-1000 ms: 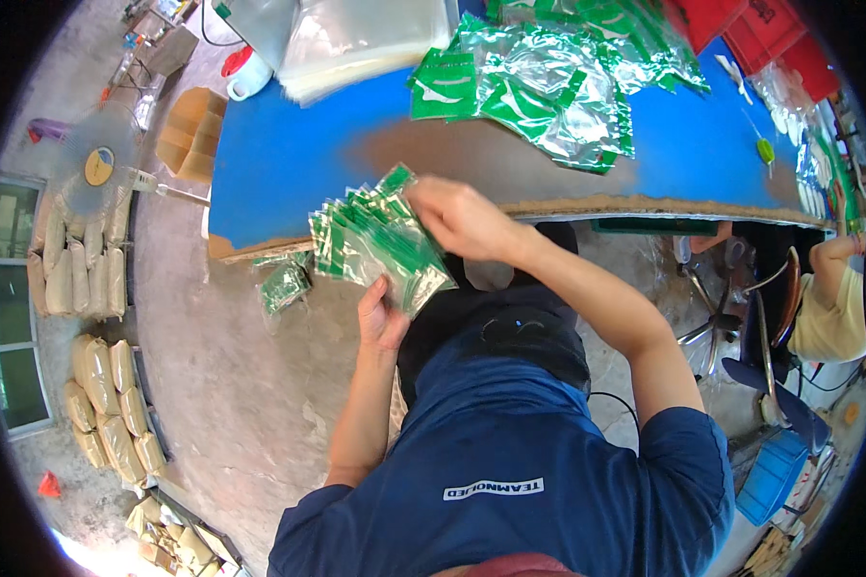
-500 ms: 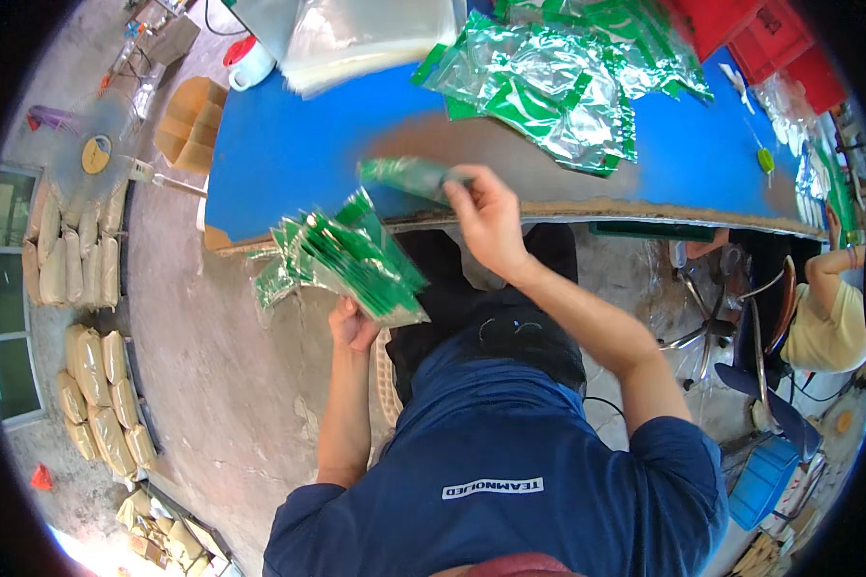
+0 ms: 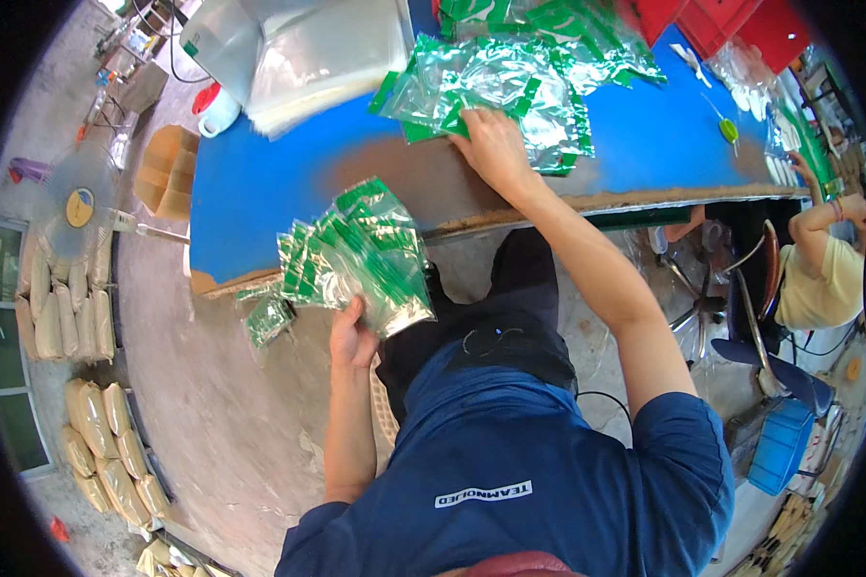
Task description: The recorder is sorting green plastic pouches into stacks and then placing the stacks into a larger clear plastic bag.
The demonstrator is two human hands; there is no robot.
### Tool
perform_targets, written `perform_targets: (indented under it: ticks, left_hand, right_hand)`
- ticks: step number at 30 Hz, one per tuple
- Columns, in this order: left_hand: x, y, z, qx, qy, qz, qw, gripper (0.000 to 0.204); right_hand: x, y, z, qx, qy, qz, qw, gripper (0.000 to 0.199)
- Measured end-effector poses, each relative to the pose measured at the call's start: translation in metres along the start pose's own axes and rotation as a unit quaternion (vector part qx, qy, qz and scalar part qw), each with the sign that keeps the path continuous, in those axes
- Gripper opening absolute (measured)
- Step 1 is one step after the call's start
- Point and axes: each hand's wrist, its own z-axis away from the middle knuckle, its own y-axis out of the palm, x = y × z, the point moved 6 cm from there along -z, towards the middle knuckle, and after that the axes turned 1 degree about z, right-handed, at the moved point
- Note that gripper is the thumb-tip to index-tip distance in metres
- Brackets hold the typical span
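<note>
Green-and-clear packets (image 3: 361, 255) fanned up-left from left hand (image 3: 352, 337); right hand (image 3: 496, 149) on table pile (image 3: 491, 82)

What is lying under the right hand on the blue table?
The right hand presses on a loose heap of green and silver packets, which lie on the blue table. Whether anything else lies below the heap cannot be seen, because the packets cover it.

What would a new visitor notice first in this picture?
Probably the fanned bundle of green and silver packets, held in the left hand just below the near edge of the blue table. Next, the right hand resting on the loose pile of similar packets at the table's far side.
</note>
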Motion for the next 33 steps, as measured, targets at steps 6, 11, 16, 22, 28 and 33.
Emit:
perform_targets:
  ticks: [6, 11, 16, 22, 28, 33]
  left_hand:
    - [-0.008, -0.003, 0.001, 0.010, 0.007, 0.009, 1.000, 0.057]
    - [-0.001, 0.029, -0.006, 0.081, -0.042, 0.140, 0.986, 0.054]
    - [0.010, 0.050, -0.017, 0.125, -0.059, 0.214, 0.967, 0.043]
    - [-0.009, 0.024, -0.002, -0.049, -0.010, 0.092, 0.994, 0.042]
    - [0.000, 0.019, 0.006, -0.046, -0.019, 0.000, 0.999, 0.052]
    - [-0.017, -0.010, 0.021, -0.024, -0.017, 0.021, 0.999, 0.058]
  right_hand:
    - [0.013, -0.007, 0.010, -0.034, -0.050, -0.053, 0.997, 0.007]
    - [0.064, -0.035, 0.054, -0.053, 0.274, -0.579, 0.766, 0.016]
    - [0.122, -0.015, 0.104, 0.041, 0.305, -0.747, 0.589, 0.010]
    - [0.057, -0.031, 0.038, 0.132, 0.111, -0.376, 0.910, 0.037]
    - [-0.048, 0.031, -0.011, 0.116, 0.095, 0.130, 0.980, 0.080]
    - [0.070, 0.000, 0.040, 0.117, -0.089, -0.271, 0.951, 0.059]
